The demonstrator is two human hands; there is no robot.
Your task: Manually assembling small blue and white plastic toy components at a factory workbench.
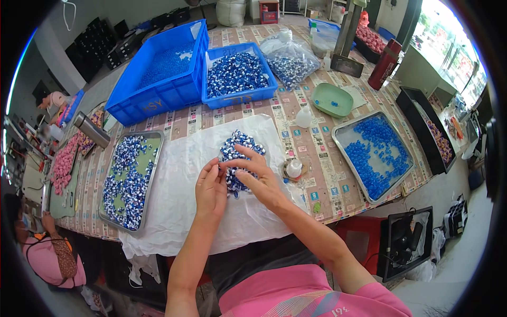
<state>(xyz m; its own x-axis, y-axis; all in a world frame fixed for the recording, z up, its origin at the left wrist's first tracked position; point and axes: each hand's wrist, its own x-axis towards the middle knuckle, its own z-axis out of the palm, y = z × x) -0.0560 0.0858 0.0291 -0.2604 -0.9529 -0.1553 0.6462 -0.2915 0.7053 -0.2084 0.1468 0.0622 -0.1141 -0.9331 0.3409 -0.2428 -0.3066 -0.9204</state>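
Note:
A pile of small blue-and-white pieces lies on a white cloth in front of me. My left hand is raised at the pile's left edge, its fingers drawn together in a pinch. Whatever sits between those fingertips is too small to make out. Over the pile reaches my right hand, fingers apart, with one fingertip meeting the left fingertips. To the left, a metal tray carries more blue-and-white pieces. On the right stands another metal tray of clear blue pieces.
Beyond the cloth are a large blue crate, a smaller blue bin and a plastic bag of pieces. A green dish, white bottle, small white container and red flask stand rightward. Another person sits left.

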